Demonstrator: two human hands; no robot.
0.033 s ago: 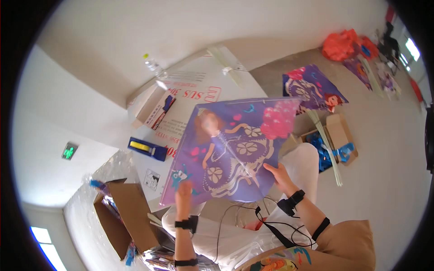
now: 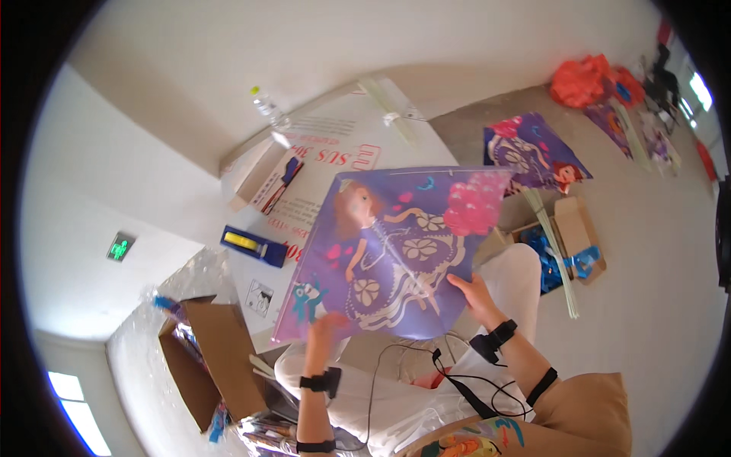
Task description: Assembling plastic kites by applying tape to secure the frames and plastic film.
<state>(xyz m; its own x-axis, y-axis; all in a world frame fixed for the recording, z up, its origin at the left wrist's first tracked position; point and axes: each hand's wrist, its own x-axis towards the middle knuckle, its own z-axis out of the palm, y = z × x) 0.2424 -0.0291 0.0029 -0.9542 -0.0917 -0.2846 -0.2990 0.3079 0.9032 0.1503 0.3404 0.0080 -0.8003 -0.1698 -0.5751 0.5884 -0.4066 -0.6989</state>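
A purple kite [image 2: 396, 259], printed with a long-haired figure in a wide dress and pink balloons, spreads over my lap, a thin rod along its upper edge. My right hand [image 2: 476, 301] grips its lower right edge, the thumb on top and the other fingers hidden beneath. At the lower left edge my left hand [image 2: 324, 335] lies against the kite; its fingers are smeared by motion. Black straps circle both wrists and forearms.
A printed white board [image 2: 327, 152] holds a blue tape dispenser [image 2: 253, 246], a narrow box [image 2: 263, 179], a bottle [image 2: 268, 108] and pale sticks [image 2: 390, 114]. Open cartons [image 2: 221, 358] stand left. Another kite [image 2: 533, 152], a box with blue items [image 2: 580, 228] and red bags [image 2: 582, 80] lie right.
My left hand has slid slightly down and right along the kite's lower left edge. The whole view has shifted a little; my right hand keeps its grip.
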